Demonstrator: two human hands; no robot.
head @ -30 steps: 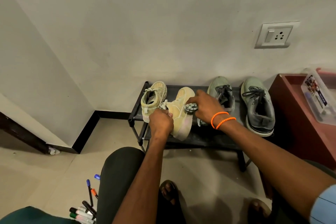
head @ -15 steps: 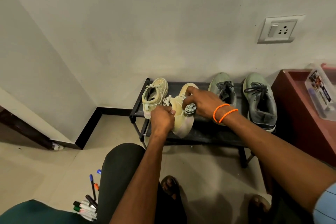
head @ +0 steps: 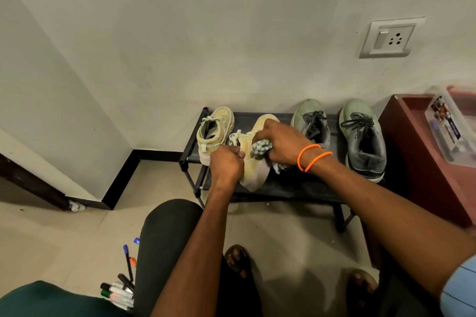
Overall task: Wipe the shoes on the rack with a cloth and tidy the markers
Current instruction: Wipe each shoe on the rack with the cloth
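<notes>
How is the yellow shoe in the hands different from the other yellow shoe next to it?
The held pale yellow canvas shoe is tipped on its side, gripped by the left hand and rubbed with the checked cloth. The untouched pale yellow canvas shoe stands upright. Both sit on the black rack.

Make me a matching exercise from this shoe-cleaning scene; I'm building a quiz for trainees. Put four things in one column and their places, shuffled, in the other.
Things:
1. cloth
2. markers
3. grey shoes
4. clear plastic box

Places:
A. on the floor, lower left
B. on the red-brown cabinet
C. bunched in the right hand
D. on the right side of the rack

Pairs: 1-C, 2-A, 3-D, 4-B
</notes>
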